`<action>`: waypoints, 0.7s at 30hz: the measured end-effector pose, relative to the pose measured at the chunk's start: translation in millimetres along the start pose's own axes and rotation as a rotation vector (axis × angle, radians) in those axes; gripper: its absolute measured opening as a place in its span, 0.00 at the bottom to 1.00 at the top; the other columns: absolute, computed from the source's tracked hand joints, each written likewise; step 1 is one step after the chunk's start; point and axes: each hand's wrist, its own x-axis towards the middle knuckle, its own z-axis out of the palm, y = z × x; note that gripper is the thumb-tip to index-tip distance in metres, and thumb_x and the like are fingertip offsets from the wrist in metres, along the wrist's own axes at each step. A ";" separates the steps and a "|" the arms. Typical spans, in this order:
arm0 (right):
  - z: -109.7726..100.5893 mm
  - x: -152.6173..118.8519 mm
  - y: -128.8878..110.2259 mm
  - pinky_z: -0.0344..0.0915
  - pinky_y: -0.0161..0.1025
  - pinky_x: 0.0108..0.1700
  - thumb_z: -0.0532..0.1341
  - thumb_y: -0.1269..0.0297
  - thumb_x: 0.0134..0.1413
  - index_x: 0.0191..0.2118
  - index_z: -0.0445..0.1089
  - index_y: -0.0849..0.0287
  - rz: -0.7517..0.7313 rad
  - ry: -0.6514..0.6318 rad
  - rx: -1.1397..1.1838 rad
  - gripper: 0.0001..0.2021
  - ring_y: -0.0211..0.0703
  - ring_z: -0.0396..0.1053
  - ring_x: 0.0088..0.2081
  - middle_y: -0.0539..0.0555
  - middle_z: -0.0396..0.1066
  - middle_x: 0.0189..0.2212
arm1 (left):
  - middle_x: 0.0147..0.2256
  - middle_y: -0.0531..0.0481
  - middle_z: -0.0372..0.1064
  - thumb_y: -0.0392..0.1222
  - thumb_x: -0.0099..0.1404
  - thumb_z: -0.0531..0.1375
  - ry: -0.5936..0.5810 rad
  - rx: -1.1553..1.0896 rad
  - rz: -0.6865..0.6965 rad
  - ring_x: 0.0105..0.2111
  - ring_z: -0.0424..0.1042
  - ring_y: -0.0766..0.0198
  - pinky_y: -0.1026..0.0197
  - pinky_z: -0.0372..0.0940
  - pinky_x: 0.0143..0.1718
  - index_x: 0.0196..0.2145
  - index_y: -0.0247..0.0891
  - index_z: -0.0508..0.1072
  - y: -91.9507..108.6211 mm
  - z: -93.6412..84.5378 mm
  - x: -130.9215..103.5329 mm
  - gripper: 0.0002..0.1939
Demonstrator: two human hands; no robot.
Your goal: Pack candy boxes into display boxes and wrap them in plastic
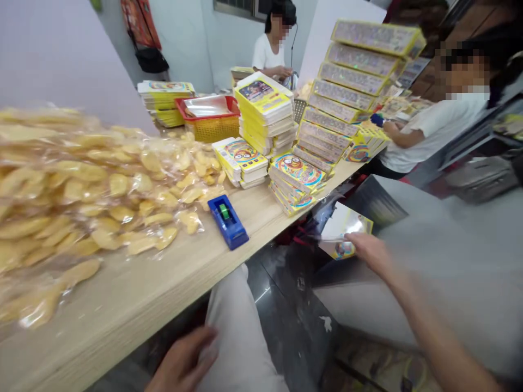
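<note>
Nearest the camera, the person's left hand [186, 359] is hovering by a pale trouser leg [241, 326], its fingers half curled; blur is hiding whether they are pinching anything. A long wood-grain table [180, 272] is running diagonally across the view. On its left part, a broad heap of pale-yellow rounded pieces [98, 190] is lying in clear, glinting plastic bags. On the far right part, a tall stack of yellow-edged boxes [351, 76] is leaning to one side. Beyond that stack, a co-worker in a white shirt [445, 130] is sitting with arms bent forward. A red-and-yellow plastic basket [208, 129] is standing farther back. Off the table's near edge, above the floor area at right, the person's right hand [370, 250] is pinching a printed carton [341, 220] by its side, thumb and fingers closed on it. The carton is showing a plain white panel, a glossy yellow strip catching bright glare, and a lower part printed in blue and orange; whether it is folded flat is unclear. Smaller still, a blue tape dispenser [232, 234] is sitting near the table's edge, holding a green roll [224, 211].
</note>
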 end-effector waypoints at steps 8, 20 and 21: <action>-177.1 -38.8 -135.4 0.65 0.35 0.35 0.49 0.64 0.65 0.41 0.73 0.58 -0.533 -0.043 0.435 0.14 0.42 0.71 0.34 0.53 0.74 0.33 | 0.45 0.40 0.73 0.56 0.53 0.67 -0.187 0.113 0.802 0.43 0.72 0.49 0.51 0.66 0.47 0.55 0.34 0.69 179.5 3.8 9.2 0.36; -171.8 -118.2 -370.3 0.64 0.52 0.48 0.63 0.50 0.54 0.42 0.67 0.63 -0.908 0.565 0.134 0.20 0.59 0.67 0.47 0.66 0.70 0.46 | 0.38 0.42 0.74 0.32 0.50 0.62 0.430 -1.030 0.202 0.33 0.74 0.58 0.58 0.69 0.35 0.41 0.31 0.71 108.1 -98.0 -91.5 0.18; -165.0 -125.3 -382.9 0.64 0.52 0.46 0.65 0.54 0.53 0.40 0.68 0.63 -0.928 0.553 0.041 0.17 0.59 0.68 0.45 0.65 0.70 0.44 | 0.38 0.42 0.74 0.31 0.51 0.62 0.483 -1.094 0.167 0.32 0.73 0.59 0.59 0.69 0.33 0.41 0.31 0.71 101.5 -103.2 -102.0 0.17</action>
